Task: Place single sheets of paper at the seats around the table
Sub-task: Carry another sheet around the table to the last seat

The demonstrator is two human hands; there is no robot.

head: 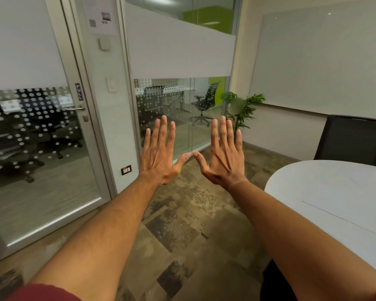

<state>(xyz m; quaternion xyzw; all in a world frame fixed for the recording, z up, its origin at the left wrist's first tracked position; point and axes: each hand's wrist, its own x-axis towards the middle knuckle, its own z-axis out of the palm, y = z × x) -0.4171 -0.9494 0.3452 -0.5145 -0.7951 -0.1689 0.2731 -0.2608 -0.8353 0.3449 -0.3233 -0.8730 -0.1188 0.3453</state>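
Note:
My left hand (161, 155) and my right hand (223, 156) are both held out in front of me at chest height, backs toward me, fingers spread, thumbs nearly touching. Neither holds anything. A white rounded table (326, 187) stands at the right, and a white sheet of paper (356, 207) lies on it near my right forearm, its edge showing as a thin dark line. A black chair (354, 137) stands at the table's far side.
A glass door (37, 148) with a PULL sign and a handle is at the left. A glass partition (178, 109) is straight ahead, a potted plant (243, 109) in the corner, a whiteboard (321, 57) on the right wall. Patterned carpet (182, 224) covers the floor.

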